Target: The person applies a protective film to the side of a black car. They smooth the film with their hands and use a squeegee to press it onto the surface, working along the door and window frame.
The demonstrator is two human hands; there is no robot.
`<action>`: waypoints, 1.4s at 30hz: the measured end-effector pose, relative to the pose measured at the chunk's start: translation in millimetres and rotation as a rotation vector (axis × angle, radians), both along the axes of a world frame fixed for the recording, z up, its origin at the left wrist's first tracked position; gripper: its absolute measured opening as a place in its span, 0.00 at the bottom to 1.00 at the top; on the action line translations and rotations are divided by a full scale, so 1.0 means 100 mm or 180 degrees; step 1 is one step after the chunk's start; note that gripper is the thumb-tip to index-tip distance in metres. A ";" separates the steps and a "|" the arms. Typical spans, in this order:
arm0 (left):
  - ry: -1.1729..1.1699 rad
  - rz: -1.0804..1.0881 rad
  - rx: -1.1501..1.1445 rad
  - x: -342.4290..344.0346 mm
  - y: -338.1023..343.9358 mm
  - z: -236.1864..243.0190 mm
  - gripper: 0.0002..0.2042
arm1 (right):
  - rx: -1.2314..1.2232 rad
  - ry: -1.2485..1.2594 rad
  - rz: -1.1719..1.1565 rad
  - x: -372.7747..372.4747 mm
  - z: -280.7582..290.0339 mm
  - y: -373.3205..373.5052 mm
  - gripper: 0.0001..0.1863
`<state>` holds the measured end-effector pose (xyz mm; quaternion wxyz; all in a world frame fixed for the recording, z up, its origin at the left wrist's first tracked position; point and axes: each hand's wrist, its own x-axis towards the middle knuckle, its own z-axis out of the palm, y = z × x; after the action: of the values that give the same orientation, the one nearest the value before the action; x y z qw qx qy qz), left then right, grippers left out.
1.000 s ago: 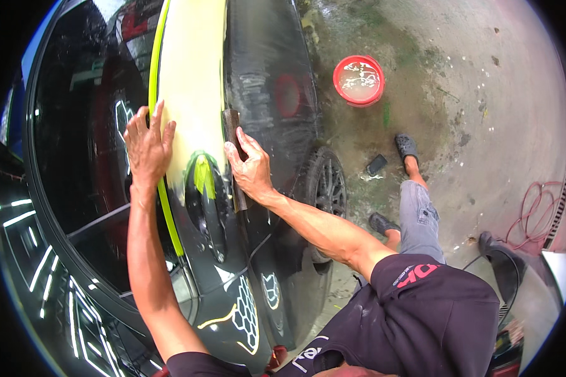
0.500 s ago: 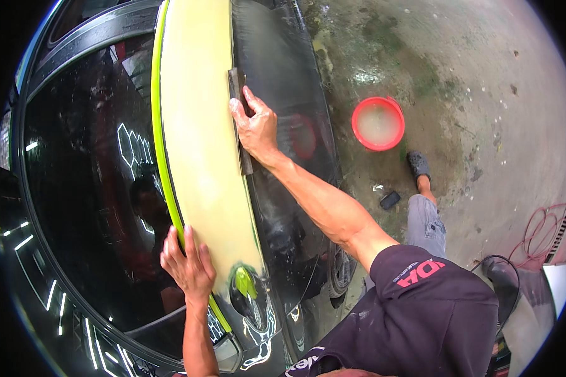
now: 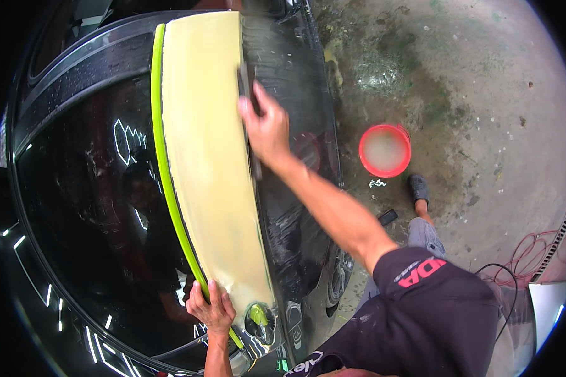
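Observation:
A long cream-yellow car body panel point(image 3: 204, 119) runs away from me, bordered on its left by a bright green strip point(image 3: 163, 151). In my right hand point(image 3: 269, 129) is a long, narrow dark sanding block point(image 3: 245, 78), pinched between thumb and fingers. It lies lengthwise along the panel's right edge and is blurred by motion. My left hand point(image 3: 212, 308) rests with fingers laid over the green strip near the panel's near end. Beside it, on the right, is a recess with a glossy green patch point(image 3: 258, 315).
Dark car glass point(image 3: 88, 213) lies left of the panel, and a wet, black, film-like surface point(image 3: 289, 94) covers the right side. On the wet concrete floor stand a red bucket point(image 3: 385, 173) of cloudy water and a small dark object point(image 3: 388, 217). A pink hose point(image 3: 516, 257) coils at right.
The view has shifted, so the panel and bucket sit lower. My right hand has slid the sanding block farther away along the panel edge. My left hand stays on the green strip.

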<state>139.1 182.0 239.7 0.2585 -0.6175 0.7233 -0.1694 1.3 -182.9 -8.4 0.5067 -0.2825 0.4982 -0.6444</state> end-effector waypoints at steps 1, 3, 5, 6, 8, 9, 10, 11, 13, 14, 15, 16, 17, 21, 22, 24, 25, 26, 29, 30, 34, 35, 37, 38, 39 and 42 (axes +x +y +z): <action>-0.0004 -0.0001 -0.0007 -0.01 0.01 0.00 0.26 | 0.0048 -0.0086 0.0072 0.04 0.01 0.29 0.30; -0.0011 -0.0008 0.0019 -0.01 0.01 0.02 0.25 | -0.0010 0.0105 -0.0028 0.07 -0.02 0.29 0.30; -0.0039 -0.0029 0.0045 -0.01 0.00 0.06 0.25 | 0.0061 0.0047 -0.0034 -0.02 0.00 -0.34 0.29; -0.0047 -0.0039 0.0042 -0.01 -0.02 0.04 0.25 | 0.0061 0.0007 -0.0094 -0.03 -0.04 -0.74 0.30; -0.0013 -0.0055 0.0020 0.02 -0.05 0.01 0.24 | 0.0130 0.0133 -0.0108 -0.16 -0.05 -1.44 0.31; -0.0015 -0.0039 0.0028 0.02 -0.03 0.00 0.24 | 0.0137 0.0068 -0.0043 -0.19 -0.04 -1.51 0.32; -0.0010 -0.0023 0.0039 0.02 -0.02 0.00 0.24 | 0.0147 0.0010 0.0021 -0.20 -0.04 -1.53 0.32; -0.0019 -0.0001 0.0050 0.01 -0.01 0.00 0.24 | 0.0099 0.0091 -0.0041 -0.14 -0.08 -1.42 0.32; -0.0036 0.0031 0.0069 -0.01 0.04 0.02 0.25 | -0.0058 0.0172 -0.0112 -0.02 -0.16 -1.02 0.33; -0.0051 0.0019 0.0081 -0.01 0.03 0.03 0.25 | -0.0089 -0.0111 -0.0076 0.00 -0.20 -1.00 0.34; -0.0066 0.0009 0.0095 -0.01 0.02 0.05 0.25 | 0.0008 -0.0012 -0.0061 0.02 -0.24 -1.13 0.34; -0.0077 0.0007 0.0114 -0.01 0.03 0.06 0.25 | 0.0109 0.0091 -0.0037 -0.02 -0.18 -1.31 0.34; -0.0059 -0.0023 0.0102 0.01 0.01 0.04 0.25 | 0.0110 0.0128 -0.0025 -0.11 -0.18 -1.59 0.34; -0.0109 -0.0019 0.0110 0.03 0.03 0.03 0.24 | 0.0007 0.0082 -0.0013 -0.16 -0.19 -1.75 0.35; -0.0123 -0.0017 0.0116 0.03 0.01 0.02 0.24 | -0.0125 0.0230 -0.0163 -0.09 -0.29 -1.67 0.35; -0.0059 0.0002 0.0103 0.01 0.04 0.03 0.24 | -0.0174 0.0199 -0.0149 -0.03 -0.32 -1.63 0.35; -0.0037 0.0005 0.0111 0.01 0.06 0.05 0.24 | -0.0123 0.0254 -0.0133 -0.07 -0.27 -1.77 0.35; -0.0039 -0.0015 0.0105 0.03 0.04 0.05 0.25 | -0.0066 0.0318 -0.0137 -0.13 -0.23 -1.93 0.35; -0.0068 -0.0034 0.0120 0.04 0.02 0.02 0.25 | -0.0064 0.0085 -0.0120 -0.18 -0.16 -1.88 0.35; -0.0085 -0.0020 0.0153 0.04 0.05 0.03 0.26 | -0.0047 -0.0005 -0.0079 -0.16 -0.12 -1.73 0.34; -0.0064 -0.0033 0.0166 -0.01 0.03 0.08 0.26 | -0.0106 0.0136 -0.0188 -0.01 -0.28 -1.63 0.33; -0.0079 -0.0034 0.0134 0.00 0.04 0.07 0.26 | -0.0096 0.0142 -0.0136 -0.12 -0.20 -1.82 0.33; -0.0078 -0.0044 0.0081 0.04 -0.01 0.00 0.25 | -0.0062 0.0122 -0.0251 -0.16 -0.25 -2.10 0.34; -0.0051 -0.0068 0.0068 0.04 -0.04 -0.01 0.25 | -0.0057 0.0102 -0.0411 -0.14 -0.26 -2.13 0.34; -0.0020 -0.0101 0.0051 0.04 -0.06 -0.02 0.25 | -0.0062 0.0107 -0.0426 -0.11 -0.31 -2.03 0.34; 0.0010 -0.0021 0.0045 -0.03 -0.02 0.02 0.25 | 0.0112 0.0128 -0.0164 -0.09 -0.11 -1.24 0.34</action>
<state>135.8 179.6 242.0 0.2611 -0.6136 0.7269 -0.1642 -7.5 -306.7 -18.9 0.4848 -0.2735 0.5266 -0.6425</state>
